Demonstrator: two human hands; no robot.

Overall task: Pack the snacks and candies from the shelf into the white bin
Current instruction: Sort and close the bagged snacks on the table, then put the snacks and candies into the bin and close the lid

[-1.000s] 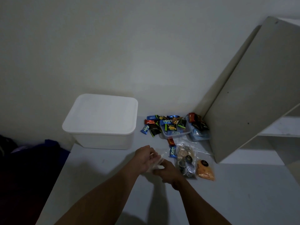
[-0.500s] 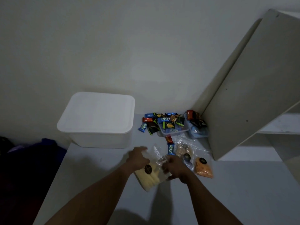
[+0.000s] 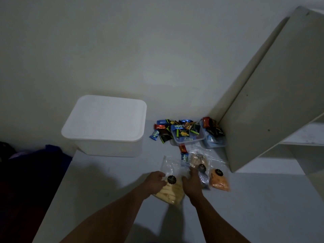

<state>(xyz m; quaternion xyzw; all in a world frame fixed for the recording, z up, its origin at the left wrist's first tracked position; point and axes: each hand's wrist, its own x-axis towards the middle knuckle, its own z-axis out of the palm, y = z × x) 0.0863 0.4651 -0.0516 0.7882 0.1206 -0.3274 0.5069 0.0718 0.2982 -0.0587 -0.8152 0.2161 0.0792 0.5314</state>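
Observation:
A clear bag of pale yellow stick snacks (image 3: 169, 191) with a black round label lies on the white surface between my hands. My left hand (image 3: 155, 180) grips its left edge with curled fingers. At the bag's right edge rests my right hand (image 3: 192, 184), its fingers hidden from me against the plastic. The white bin (image 3: 105, 137) stands at the back left with its lid on. More clear snack bags, one orange (image 3: 220, 181) and one brownish (image 3: 199, 159), lie to the right. A pile of small wrapped candies (image 3: 164, 132) sits behind them.
A clear plastic tub (image 3: 188, 139) of candies and a second, bluish tub (image 3: 213, 139) stand against the tilted white shelf panel (image 3: 271, 102). Shelf boards (image 3: 303, 135) lie at the right. Dark cloth (image 3: 31, 165) fills the left, beyond the surface edge.
The yellow snack bag has come down from my raised hands and now lies on the surface, both hands still at its sides.

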